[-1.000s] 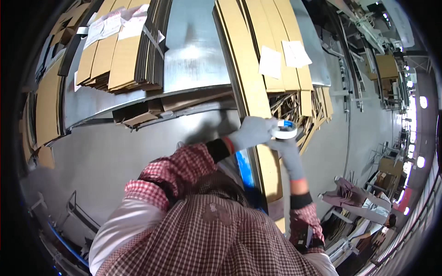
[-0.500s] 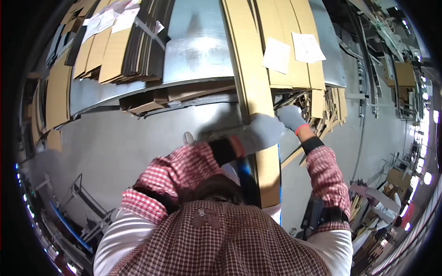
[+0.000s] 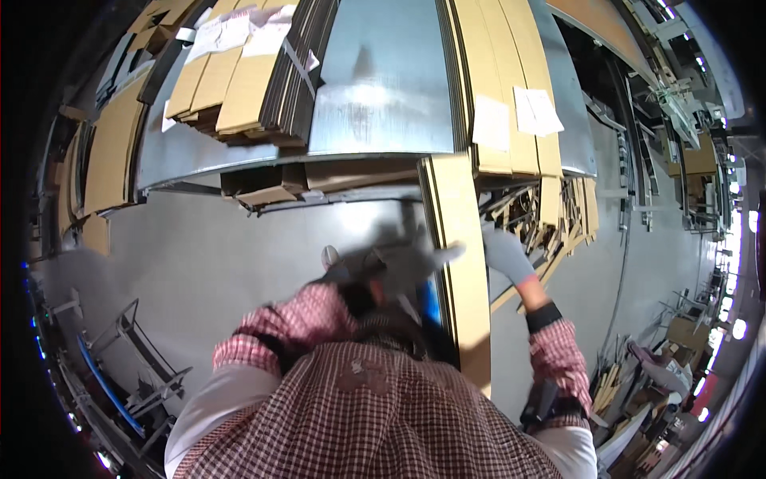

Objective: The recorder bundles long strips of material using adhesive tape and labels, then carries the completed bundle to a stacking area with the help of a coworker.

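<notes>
A long stack of flat tan cardboard strips (image 3: 463, 275) runs from the table edge toward my body. My left hand (image 3: 411, 265), in a grey glove and smeared by motion, grips its left side, with the thumb over the top face. Against the right edge is my right hand (image 3: 507, 255), also gloved in grey, its fingers partly hidden by the cardboard. Beyond the far end, more long cardboard strips (image 3: 515, 164) lie on the metal table (image 3: 383, 104), with white paper sheets (image 3: 538, 111) on top.
Another strapped cardboard stack (image 3: 247, 100) sits on the table's left part. Below the table's right side is a heap of narrow cardboard scraps (image 3: 570, 211). Metal frames (image 3: 140, 351) stand on the floor at left, and a mixed pile (image 3: 658, 363) at right.
The stack has come toward my body, and its far end now shows at the table edge. My left hand has moved left and nearer; my right hand has also drawn nearer.
</notes>
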`<state>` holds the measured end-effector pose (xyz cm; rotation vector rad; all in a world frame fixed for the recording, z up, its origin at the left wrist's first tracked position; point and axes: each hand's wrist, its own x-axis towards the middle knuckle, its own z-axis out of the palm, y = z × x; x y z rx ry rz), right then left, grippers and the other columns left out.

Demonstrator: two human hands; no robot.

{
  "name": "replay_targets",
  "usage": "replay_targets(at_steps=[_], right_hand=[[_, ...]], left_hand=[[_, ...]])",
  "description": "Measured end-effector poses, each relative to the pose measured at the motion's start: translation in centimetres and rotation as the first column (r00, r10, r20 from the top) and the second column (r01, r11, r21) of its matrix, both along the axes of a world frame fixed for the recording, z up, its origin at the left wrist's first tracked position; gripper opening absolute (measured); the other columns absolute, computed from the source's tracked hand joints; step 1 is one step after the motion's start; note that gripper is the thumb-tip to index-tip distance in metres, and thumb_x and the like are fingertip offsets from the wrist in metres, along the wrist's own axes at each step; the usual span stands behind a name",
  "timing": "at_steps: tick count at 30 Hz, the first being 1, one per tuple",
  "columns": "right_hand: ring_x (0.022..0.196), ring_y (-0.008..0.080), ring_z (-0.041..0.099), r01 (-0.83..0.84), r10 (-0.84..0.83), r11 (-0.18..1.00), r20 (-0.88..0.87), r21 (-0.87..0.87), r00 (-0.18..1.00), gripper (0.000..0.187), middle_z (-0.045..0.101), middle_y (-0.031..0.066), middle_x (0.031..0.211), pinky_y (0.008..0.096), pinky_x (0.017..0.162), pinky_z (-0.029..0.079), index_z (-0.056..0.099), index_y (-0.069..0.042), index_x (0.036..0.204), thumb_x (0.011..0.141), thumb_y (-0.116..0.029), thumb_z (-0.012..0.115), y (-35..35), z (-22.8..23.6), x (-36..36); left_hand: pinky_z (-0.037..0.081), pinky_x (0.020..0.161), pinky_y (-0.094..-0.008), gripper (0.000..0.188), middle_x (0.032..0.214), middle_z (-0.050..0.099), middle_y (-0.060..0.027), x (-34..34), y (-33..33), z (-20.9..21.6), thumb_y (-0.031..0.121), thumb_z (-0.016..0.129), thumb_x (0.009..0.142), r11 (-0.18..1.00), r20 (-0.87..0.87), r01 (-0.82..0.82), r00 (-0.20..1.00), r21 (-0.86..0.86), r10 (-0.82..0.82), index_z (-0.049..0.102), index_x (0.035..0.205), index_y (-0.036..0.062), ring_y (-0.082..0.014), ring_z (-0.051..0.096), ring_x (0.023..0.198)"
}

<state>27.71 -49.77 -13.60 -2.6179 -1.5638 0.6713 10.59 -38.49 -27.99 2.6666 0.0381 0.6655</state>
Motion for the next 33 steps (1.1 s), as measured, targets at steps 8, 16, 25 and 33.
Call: replay_targets(at_steps=[8, 16, 25, 33], right_hand=[[0.067, 0.0342, 0.062, -0.07, 0.224, 0.918, -0.363, 0.391, 0.904, 0.027, 0.065, 0.0129, 0.082, 0.0402, 0.063, 0.05, 0.063, -0.011, 0.115, 0.088, -0.015, 0.057, 3.9, 13.6, -1.6], [0.093, 0.0258, 0.069, -0.025, 0.016, 1.0, -0.687, -0.003, 0.726, 0.041, 0.069, 0.0096, 0.115, 0.0352, 0.077, 0.054, 0.062, -0.008, 0.124, 0.083, -0.001, 0.056, 5.2, 16.9, 3.5], [0.074, 0.0157, 0.067, 0.26, -0.131, 0.966, -0.842, 0.012, 0.523, 0.02, 0.071, 0.0123, 0.09, 0.0304, 0.066, 0.051, 0.069, -0.002, 0.099, 0.082, 0.001, 0.06, 7.1, 14.2, 6.3], [0.088, 0.0173, 0.067, 0.033, 0.026, 0.991, -0.418, 0.133, 0.908, 0.028, 0.07, 0.0146, 0.103, 0.0286, 0.077, 0.053, 0.065, 0.002, 0.112, 0.084, -0.003, 0.064, 2.2, -11.6, 5.2]], left_hand=[[0.051, 0.064, -0.0229, 0.059, 0.091, 0.066, -0.0094, -1.6, 8.3, 20.2, 0.017, 0.07, 0.083, 0.204, -0.133, -0.08, 0.955, -0.976, -0.264, 0.048, 0.132, -0.0061, -0.0135, 0.063, 0.078], [0.046, 0.058, -0.0208, 0.076, 0.077, 0.059, -0.0013, -5.3, 14.0, 21.0, 0.008, 0.062, 0.088, -0.167, -0.243, -0.349, 0.858, -0.922, -0.453, 0.021, 0.151, 0.0015, -0.0054, 0.053, 0.063], [0.049, 0.053, -0.0264, 0.06, 0.08, 0.064, -0.0041, -4.6, 15.5, 17.3, 0.011, 0.065, 0.084, -0.013, -0.31, -0.362, 0.815, -0.932, -0.489, 0.045, 0.14, 0.004, -0.0134, 0.056, 0.055], [0.048, 0.057, -0.0375, 0.011, 0.071, 0.065, -0.0108, 5.8, 6.4, -4.2, 0.014, 0.069, 0.068, 0.892, -0.363, 0.369, 0.818, -0.261, -0.445, 0.07, 0.074, 0.0056, -0.0229, 0.059, 0.058]])
